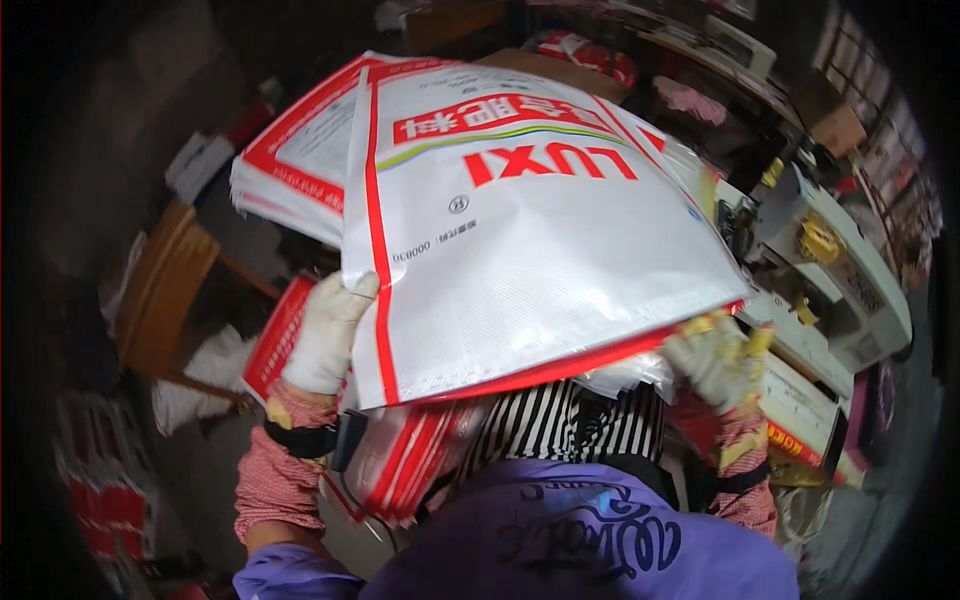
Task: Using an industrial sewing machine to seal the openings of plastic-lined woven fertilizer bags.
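A large white woven plastic sack (540, 265) with red edge stripes and red print lies spread in front of me. My left hand (328, 335), in a white work glove, grips its left edge, thumb on top and fingers out of sight beneath. At the sack's near right corner, my right hand (715, 360), in a white glove with yellow patches, is closed on the edge. Along the near edge a red inner face shows, so the sack's mouth seems slightly parted. Under its far left part lies a stack of similar sacks (285, 165).
A pale sewing machine (835, 280) stands close on my right. More red-and-white sacks (410, 465) lie near my lap, others on the floor (110, 500) at far left. A wooden piece of furniture (165, 290) is at left. Cluttered tables (700, 75) stand at the back right.
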A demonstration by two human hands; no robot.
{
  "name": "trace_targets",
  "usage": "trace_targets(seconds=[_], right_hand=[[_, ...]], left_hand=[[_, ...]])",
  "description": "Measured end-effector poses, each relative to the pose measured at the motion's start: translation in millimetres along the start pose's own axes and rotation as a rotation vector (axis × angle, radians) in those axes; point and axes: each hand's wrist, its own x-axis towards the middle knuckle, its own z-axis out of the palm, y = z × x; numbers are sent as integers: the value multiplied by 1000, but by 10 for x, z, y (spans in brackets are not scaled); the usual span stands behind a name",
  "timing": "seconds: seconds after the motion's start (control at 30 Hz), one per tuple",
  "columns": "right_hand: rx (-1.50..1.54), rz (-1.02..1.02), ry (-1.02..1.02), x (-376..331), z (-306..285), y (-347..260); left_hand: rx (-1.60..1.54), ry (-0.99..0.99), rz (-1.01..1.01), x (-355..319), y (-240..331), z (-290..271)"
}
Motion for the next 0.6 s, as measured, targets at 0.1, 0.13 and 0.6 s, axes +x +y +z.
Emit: trace_targets(seconds=[0.1, 0.13, 0.6], right_hand=[[4, -41, 378, 8, -80, -210], [25, 10, 556, 103, -23, -205], [-2018, 109, -361, 2263, 877, 3318]], left_hand=[[121, 103, 41, -533, 415, -151], [205, 181, 126, -693, 329, -366], [-199, 887, -529, -3108, -2536, -2490]])
